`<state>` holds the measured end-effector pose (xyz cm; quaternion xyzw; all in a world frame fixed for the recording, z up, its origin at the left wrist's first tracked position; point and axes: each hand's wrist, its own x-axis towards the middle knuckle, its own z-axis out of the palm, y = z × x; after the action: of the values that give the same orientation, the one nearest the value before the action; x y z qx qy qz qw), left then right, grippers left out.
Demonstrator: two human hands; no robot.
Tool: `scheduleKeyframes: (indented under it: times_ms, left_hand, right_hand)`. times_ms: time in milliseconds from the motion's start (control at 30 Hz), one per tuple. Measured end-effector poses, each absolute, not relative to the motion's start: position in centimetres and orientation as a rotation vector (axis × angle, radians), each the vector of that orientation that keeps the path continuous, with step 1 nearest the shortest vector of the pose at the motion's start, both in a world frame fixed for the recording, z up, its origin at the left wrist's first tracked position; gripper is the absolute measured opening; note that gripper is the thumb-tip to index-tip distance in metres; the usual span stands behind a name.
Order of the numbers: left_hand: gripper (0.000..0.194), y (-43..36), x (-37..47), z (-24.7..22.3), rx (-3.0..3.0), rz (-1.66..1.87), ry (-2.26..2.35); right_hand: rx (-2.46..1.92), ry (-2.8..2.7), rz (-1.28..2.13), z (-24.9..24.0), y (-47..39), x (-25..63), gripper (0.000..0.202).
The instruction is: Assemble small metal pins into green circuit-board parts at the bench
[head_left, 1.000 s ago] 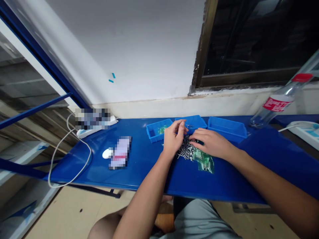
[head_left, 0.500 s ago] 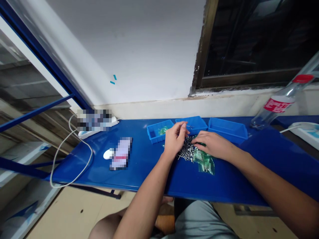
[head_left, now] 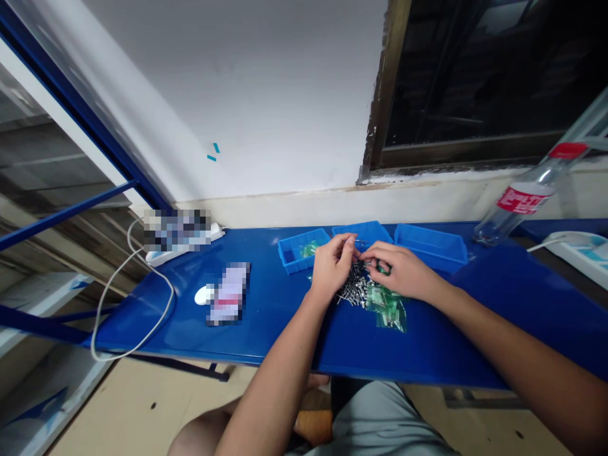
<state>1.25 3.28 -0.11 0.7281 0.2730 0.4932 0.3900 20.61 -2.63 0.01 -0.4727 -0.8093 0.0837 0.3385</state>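
Observation:
My left hand (head_left: pixel 334 265) is closed, with thumb and forefinger pinching a thin metal pin (head_left: pixel 361 240) that points to the right. Beside it, my right hand (head_left: pixel 403 269) has its fingers drawn together. Something dark green (head_left: pixel 384 267) shows under its palm, but what its fingertips grip is too small to tell. Below both hands lies a pile of thin metal pins (head_left: pixel 350 291), partly covered by the fingers. Small clear bags with green markings (head_left: pixel 390 311) rest against the pile's right side.
Behind the hands stand a left blue bin (head_left: pixel 291 263) with green-marked bags inside, a middle blue bin (head_left: pixel 363 229) and a right blue bin (head_left: pixel 432 248). A plastic bottle (head_left: pixel 520 199) is at the right. Leftward are a blurred-out flat item (head_left: pixel 231 294), a white oval object (head_left: pixel 204 295) and a cable (head_left: pixel 97 316).
My right hand has lifted off the bags and pile and moved slightly left, its fingertips now close to the left hand. My left hand keeps its pinch on the pin.

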Motion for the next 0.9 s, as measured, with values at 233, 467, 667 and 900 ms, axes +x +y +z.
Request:
scheduleKeyframes:
  times_ms: [233, 467, 667, 900]
  left_hand:
    - [0.039, 3.6, 1.4, -0.9, 1.905, 1.149, 0.775]
    - [0.048, 3.6, 1.3, -1.0, 1.869, 0.967, 0.674]
    - [0.038, 3.9, 1.6, -1.3, 1.793, 0.998, 0.589]
    - [0.031, 4.3, 1.7, -1.6, 1.641, 1.011, 0.577]
  right_hand:
    - [-1.239, -1.770, 0.273, 0.5, -2.7, 20.2, 0.019]
    - [-1.182, -1.619, 0.427, -0.1, -2.6, 19.9, 0.022]
    - [-1.153, -1.549, 0.434, -0.7, -2.3, 20.0, 0.021]
    - [-1.163, -1.546, 0.361, -0.7, -2.3, 20.0, 0.018]
